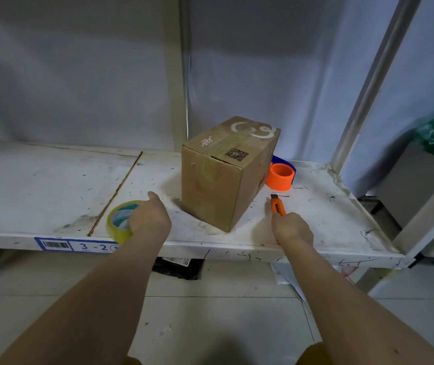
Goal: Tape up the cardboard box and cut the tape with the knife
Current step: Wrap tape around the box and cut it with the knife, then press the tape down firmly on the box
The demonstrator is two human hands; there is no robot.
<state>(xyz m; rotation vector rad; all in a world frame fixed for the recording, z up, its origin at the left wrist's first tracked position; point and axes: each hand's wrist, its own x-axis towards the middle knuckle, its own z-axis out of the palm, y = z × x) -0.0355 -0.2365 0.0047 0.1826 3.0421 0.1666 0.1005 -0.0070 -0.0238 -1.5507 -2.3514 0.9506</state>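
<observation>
Stockroom: barcode-labelled metal shelf [52, 180]

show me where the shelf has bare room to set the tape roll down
Widest bare patch: shelf left of the tape roll. Smaller patch right of the knife. Crowded between cardboard box and orange ring.

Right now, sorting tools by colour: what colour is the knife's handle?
Orange, on the knife in the right hand; head view.

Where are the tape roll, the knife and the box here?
tape roll [117, 219], head view, on its label face left of the hand.
knife [277, 206], head view, on the orange handle.
box [205, 191], head view, on its near side.
</observation>
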